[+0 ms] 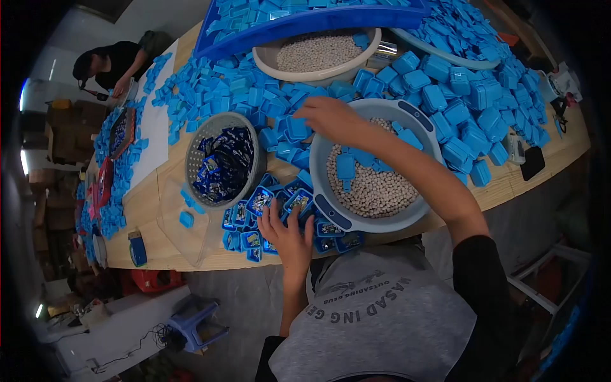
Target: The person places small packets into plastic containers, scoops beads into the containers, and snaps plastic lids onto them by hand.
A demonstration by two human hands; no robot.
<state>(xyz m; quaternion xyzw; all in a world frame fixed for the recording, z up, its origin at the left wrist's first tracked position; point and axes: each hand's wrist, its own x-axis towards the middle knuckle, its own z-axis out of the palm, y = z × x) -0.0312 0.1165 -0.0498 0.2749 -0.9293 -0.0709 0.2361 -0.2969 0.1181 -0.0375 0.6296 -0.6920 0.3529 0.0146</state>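
My right hand (331, 120) reaches over the pile beyond the grey-blue basin, its fingers closed at the edge of a small open blue plastic box (296, 128). My left hand (289, 240) lies with fingers spread over several blue boxes (259, 200) that hold shiny printed packets. Left of the hands stands a grey perforated basket (254, 167) full of dark blue foil packets (219, 164). Under my right forearm is the grey-blue basin (326, 184) of pale round beads (375, 194), with a few blue plastic pieces (345, 167) on top.
A big blue tray (305, 24) of blue pieces and a cream bowl (267, 62) of beads stand at the back. Closed blue boxes (474, 95) are heaped right. A co-worker (114, 67) sits far left. A dark phone-like slab (533, 163) lies near the right edge.
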